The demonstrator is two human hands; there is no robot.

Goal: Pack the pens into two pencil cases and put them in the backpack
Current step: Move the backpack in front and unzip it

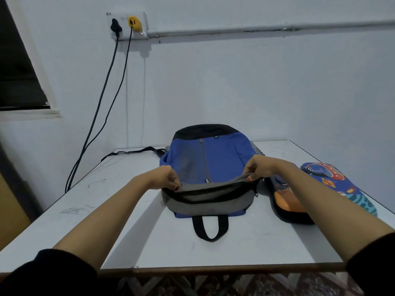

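Two hands, left hand [165,177], right hand [258,167] — pinching backpack [222,159] flap, pencil cases [333,182] beside

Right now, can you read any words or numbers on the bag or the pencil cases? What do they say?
No words can be read here.
Far tag on the backpack: too small to read.
Near tag by its open zip: too small to read.
Pale marks on its right edge: blurred.
Planet pencil case and orange pencil case: pictures only, no words seen.
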